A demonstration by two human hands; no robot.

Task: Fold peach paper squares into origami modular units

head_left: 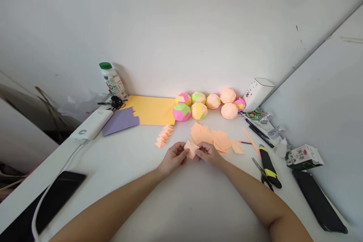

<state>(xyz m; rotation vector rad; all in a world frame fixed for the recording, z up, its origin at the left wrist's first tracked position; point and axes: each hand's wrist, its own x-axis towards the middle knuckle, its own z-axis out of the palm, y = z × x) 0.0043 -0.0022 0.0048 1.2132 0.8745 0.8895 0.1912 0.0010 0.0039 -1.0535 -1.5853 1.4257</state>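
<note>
Between my two hands is a small peach paper piece (191, 149) with visible creases. My left hand (176, 155) pinches its left edge with thumb and fingers. On the opposite edge, my right hand (208, 153) pinches it the same way. Just behind the hands lies a spread of flat peach paper cutouts (200, 132). To the left, a short row of folded peach paper pieces (165, 136) stands on the white table (147, 185). The fingertips under the held piece are partly hidden.
Faceted paper balls (181, 112) line the wall behind. Yellow card (154, 109) and purple card (120, 121) lie left, near a bottle (113, 81) and a white power bank (92, 124). Scissors (262, 172), a utility knife (269, 166) and a milk carton (304, 157) are right.
</note>
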